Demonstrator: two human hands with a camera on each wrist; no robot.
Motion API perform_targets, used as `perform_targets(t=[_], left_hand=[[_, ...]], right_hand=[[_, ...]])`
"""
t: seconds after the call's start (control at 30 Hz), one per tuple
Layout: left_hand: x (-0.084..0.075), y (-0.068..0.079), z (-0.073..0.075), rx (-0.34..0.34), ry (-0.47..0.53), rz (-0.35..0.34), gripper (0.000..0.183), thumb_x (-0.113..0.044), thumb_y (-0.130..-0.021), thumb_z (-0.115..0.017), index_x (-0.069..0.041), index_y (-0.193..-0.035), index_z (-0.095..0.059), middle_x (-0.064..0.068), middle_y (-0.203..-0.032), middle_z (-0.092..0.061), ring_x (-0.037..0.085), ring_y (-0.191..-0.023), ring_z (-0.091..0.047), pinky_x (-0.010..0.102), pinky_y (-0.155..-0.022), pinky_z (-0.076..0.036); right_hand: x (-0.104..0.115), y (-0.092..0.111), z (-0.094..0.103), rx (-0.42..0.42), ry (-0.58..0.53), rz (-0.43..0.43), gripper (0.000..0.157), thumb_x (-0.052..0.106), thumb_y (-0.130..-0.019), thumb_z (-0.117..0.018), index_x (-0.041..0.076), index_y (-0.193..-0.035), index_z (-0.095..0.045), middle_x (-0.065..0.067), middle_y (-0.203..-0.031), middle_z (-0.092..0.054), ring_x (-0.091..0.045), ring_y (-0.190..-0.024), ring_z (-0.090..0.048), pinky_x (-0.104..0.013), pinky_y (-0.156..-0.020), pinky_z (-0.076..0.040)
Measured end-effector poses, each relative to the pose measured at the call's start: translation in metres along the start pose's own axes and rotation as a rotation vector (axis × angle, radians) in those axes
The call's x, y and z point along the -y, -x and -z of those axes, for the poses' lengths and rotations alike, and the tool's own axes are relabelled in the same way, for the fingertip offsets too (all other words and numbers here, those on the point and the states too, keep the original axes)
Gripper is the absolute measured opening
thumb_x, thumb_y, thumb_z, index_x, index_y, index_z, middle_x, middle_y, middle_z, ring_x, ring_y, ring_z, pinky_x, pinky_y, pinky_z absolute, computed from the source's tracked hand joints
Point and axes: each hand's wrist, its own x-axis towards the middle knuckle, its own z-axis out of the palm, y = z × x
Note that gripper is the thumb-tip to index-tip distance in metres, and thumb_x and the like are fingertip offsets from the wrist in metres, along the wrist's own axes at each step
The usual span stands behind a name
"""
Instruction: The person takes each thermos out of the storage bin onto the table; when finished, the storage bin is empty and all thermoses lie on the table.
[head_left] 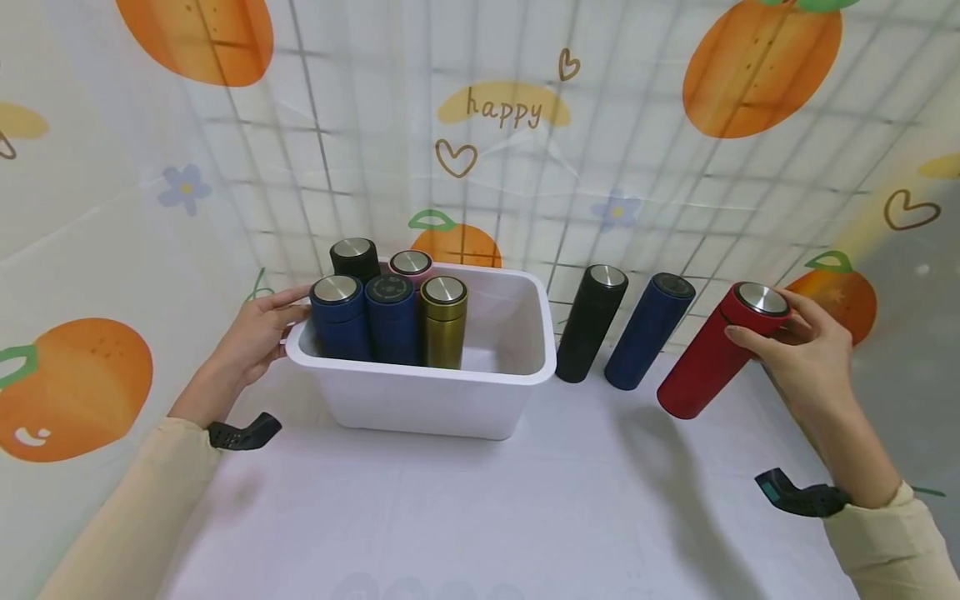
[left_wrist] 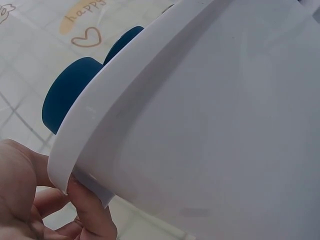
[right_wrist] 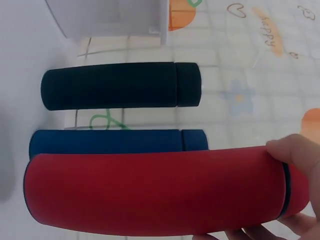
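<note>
My left hand grips the left end of a white plastic bin, thumb and fingers round its rim. Several insulated bottles stand upright inside, toward the left: a black one, a pink one, two blue ones, one with a silver lid and one with a dark lid, and a gold one. At the right, my right hand holds a red insulated bottle near its silver-topped lid. In the right wrist view the red body partly covers a blue bottle.
Between the bin and the red bottle stand a black bottle and a blue bottle on the white tabletop. Behind them hangs a printed curtain over a wire grid. The bin's right half shows bare floor.
</note>
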Motion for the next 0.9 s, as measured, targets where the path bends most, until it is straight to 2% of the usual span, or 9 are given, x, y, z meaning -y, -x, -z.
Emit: perform_targets(t=[0.1,0.27,0.33,0.67,0.9], left_hand=[[-0.001,-0.001,0.0,-0.004,-0.004,0.003,0.052,-0.019,-0.106,-0.048,-0.008,-0.156,-0.034,-0.009,-0.111,-0.061,0.01,-0.085,-0.064,0.028,-0.071,-0.058],[-0.002,0.0,-0.001,-0.004,-0.002,0.006,0.053,-0.02,-0.106,-0.049,-0.008,-0.156,-0.034,-0.009,-0.111,-0.061,0.01,-0.084,-0.064,0.028,-0.071,-0.059],[-0.002,0.0,-0.001,-0.004,-0.005,0.007,0.053,-0.021,-0.106,-0.049,-0.008,-0.156,-0.035,-0.008,-0.111,-0.06,0.011,-0.084,-0.064,0.028,-0.071,-0.059],[0.0,0.002,-0.001,-0.005,-0.008,0.002,0.052,-0.02,-0.106,-0.048,-0.007,-0.155,-0.035,-0.007,-0.112,-0.06,0.011,-0.085,-0.066,0.029,-0.071,-0.059],[-0.001,0.002,-0.001,0.002,-0.005,0.005,0.053,-0.02,-0.106,-0.048,-0.007,-0.156,-0.033,-0.009,-0.11,-0.061,0.011,-0.084,-0.065,0.029,-0.071,-0.059]], right_hand=[[-0.005,-0.003,0.002,-0.033,0.072,-0.015,0.07,0.02,-0.08,-0.086,0.019,-0.142,-0.054,0.008,-0.113,-0.061,-0.006,-0.094,-0.06,-0.016,-0.066,-0.054],[-0.013,-0.007,0.002,-0.104,0.318,-0.025,0.072,0.037,-0.083,-0.082,0.026,-0.147,-0.05,0.008,-0.117,-0.058,-0.004,-0.097,-0.056,-0.011,-0.068,-0.05],[-0.017,-0.01,0.002,-0.126,0.369,-0.033,0.072,0.041,-0.084,-0.08,0.028,-0.148,-0.049,0.008,-0.117,-0.058,-0.003,-0.098,-0.054,-0.01,-0.067,-0.048],[-0.036,-0.025,0.0,-0.211,0.368,-0.08,0.074,0.038,-0.083,-0.082,0.027,-0.148,-0.049,0.006,-0.118,-0.058,-0.002,-0.095,-0.052,-0.01,-0.066,-0.047],[-0.046,-0.037,-0.005,-0.239,0.357,-0.099,0.077,0.037,-0.083,-0.082,0.027,-0.15,-0.047,-0.004,-0.127,-0.057,-0.008,-0.101,-0.054,-0.009,-0.065,-0.047]])
